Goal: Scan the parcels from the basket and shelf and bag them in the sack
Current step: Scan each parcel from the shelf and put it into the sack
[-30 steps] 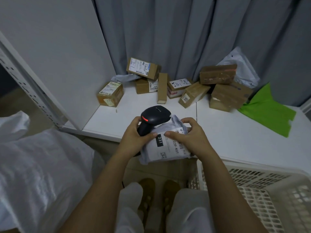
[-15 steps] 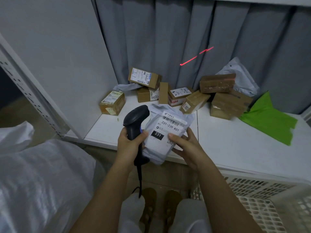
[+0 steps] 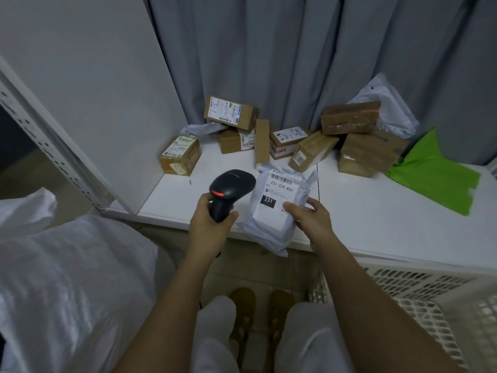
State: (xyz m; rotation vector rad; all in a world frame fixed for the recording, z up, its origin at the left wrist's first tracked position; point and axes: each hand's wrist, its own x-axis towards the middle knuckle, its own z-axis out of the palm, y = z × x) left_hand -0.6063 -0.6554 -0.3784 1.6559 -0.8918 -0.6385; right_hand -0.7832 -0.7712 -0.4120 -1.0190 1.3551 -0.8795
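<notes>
Nearest: person's legs in pale trousers and brown shoes [image 3: 243, 305] on the floor. White woven sack [image 3: 67, 286] at lower left, bulging; white perforated plastic basket [image 3: 419, 289] at lower right, its inside mostly out of frame.

Left hand [image 3: 208, 224] grips the handle of a black barcode scanner [image 3: 228, 191], fingers curled round it, thumb across the front; red indicator lit on the scanner head. The head sits just beside the left edge of the parcel.

Right hand [image 3: 309, 219] pinches a grey poly-mailer parcel [image 3: 277, 208], thumb on its white label, fingers behind. Label face up, reads "231-239 K01" with a black "231" box. Parcel held above the front edge of the white shelf [image 3: 376, 219], tilted.

Farther back on the shelf: a cluster of brown cardboard parcels [image 3: 360, 144] against the grey curtain [image 3: 295, 63], some stacked, one slim box [image 3: 262, 142] upright. A separate box [image 3: 180, 154] stands apart at left. Green poly bag [image 3: 435, 173] lies flat at right; a white mailer [image 3: 387, 103] leans behind the stack, possibly resting on the curtain.
</notes>
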